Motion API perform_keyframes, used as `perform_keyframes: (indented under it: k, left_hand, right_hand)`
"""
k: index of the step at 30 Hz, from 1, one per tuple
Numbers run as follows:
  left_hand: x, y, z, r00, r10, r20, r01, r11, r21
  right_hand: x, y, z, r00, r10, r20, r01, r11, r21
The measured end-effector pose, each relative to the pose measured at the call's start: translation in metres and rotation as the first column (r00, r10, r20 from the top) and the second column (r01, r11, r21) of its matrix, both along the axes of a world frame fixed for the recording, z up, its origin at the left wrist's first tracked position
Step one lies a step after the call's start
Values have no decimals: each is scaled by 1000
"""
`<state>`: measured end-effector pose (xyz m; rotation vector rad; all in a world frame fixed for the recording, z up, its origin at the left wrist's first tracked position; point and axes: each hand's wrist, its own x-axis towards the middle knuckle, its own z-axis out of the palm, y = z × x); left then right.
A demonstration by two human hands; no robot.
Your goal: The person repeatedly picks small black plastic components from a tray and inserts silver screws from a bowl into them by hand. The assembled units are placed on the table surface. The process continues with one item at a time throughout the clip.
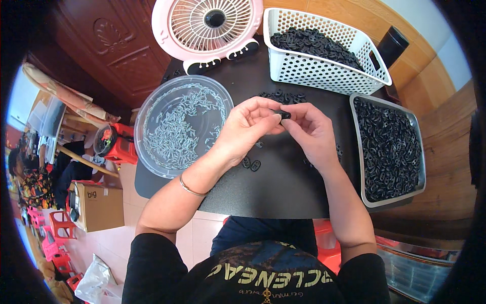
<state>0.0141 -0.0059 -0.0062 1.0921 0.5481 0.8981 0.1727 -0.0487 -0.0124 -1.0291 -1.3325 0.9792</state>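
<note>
Ok so from my end: left hand (245,125) and right hand (314,131) both pinching, fingertip grip on small black piece (285,115), held between them over matte black surface (283,195), shape partly hidden. Round clear plastic tub (198,122) of short silvery rods (174,137) sits left. Silver rectangular tray (395,199) heaped with black oval parts (387,152) off right.

Dark-red door (109,45) with carved panels, upper left. Orange-brown wood panelling (349,12) behind black worktop (263,197); pale wall (415,12) above. Brown wood-grain surface (448,152) at right. Pale pinkish floor tiles (122,242). Red plastic stool (127,149) just left of worktop; smaller pink stools (49,247) farther left. Clear-fronted plastic drawers (417,273), lower right. Light bright.
</note>
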Motion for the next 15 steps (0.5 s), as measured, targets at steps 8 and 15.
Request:
perform_keyframes:
  k: [8,15]
  left_hand:
    - [0,1,-5,1000,3,22,-2,998,-55]
    - [2,1,-8,995,89,-38,-89,996,-1]
  right_hand:
    - [-5,-2,5,984,-77,163,65,995,76]
    - [-12,-5,5,948,-235,214,234,972,31]
